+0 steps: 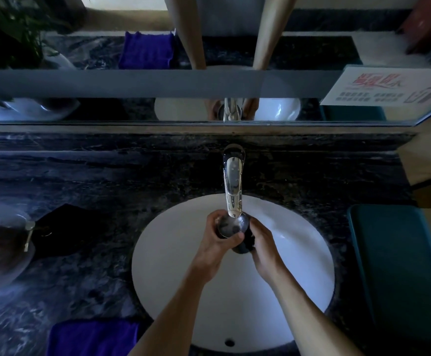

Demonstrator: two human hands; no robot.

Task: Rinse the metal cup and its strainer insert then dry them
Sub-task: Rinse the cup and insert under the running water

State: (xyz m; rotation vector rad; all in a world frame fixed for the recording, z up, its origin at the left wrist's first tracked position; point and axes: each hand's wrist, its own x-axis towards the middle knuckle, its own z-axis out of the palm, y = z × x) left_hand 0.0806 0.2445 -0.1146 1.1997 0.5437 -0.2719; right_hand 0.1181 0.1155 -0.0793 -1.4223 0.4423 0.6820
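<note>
While both hands grip it, metal cup (232,228) mouth faces up.

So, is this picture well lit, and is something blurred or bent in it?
Head view: dim overall, the marble counter nearly black; glare on the chrome faucet; wide-angle bending curves the mirror edge; the metal cup looks soft.

White oval sink (173,286) sunk in a dark marble counter (86,181), chrome tap (233,181) rising at its far edge, mirror (55,109) along the counter's back edge. Purple cloth (93,337) at the near edge, dark cloth (65,227) towards the left edge. Teal block (402,265), perhaps a bin, off the right edge.
</note>
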